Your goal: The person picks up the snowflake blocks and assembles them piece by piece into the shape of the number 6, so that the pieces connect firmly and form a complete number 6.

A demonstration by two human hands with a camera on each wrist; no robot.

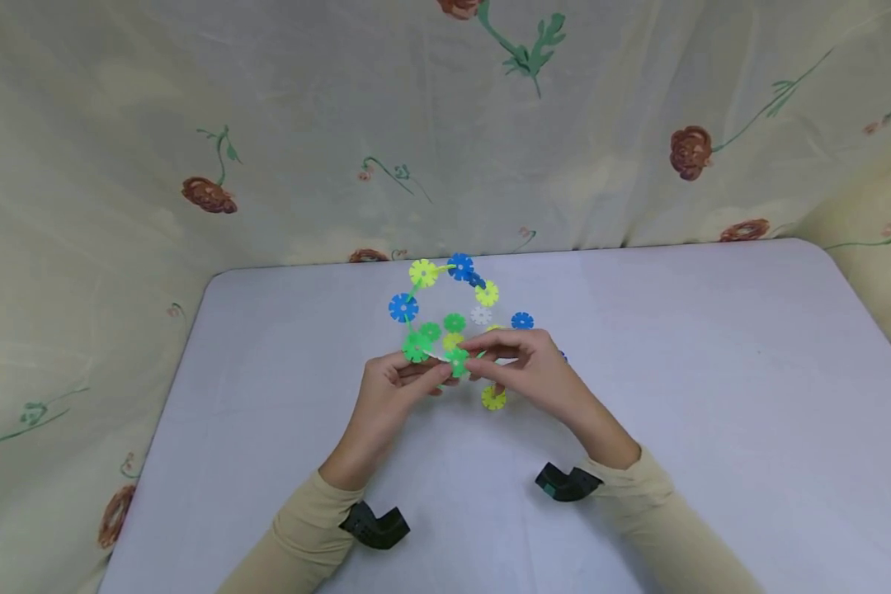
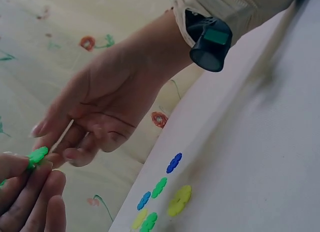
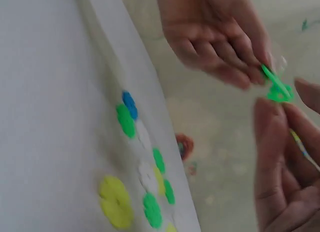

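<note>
My left hand pinches a green notched plastic disc between thumb and fingers. Close against it, my right hand pinches green disc pieces too; in the right wrist view one green disc stands edge-on against another. Both hands are raised above the table. Beyond the left fingers, linked discs curve away: a green one, a blue one, a yellow one and another blue one. The right fingers partly hide the pieces behind them.
Several loose discs lie on the white-covered table, among them a yellow disc, a blue disc and a white disc. A flowered cloth hangs behind the far edge. Black devices sit at both wrists.
</note>
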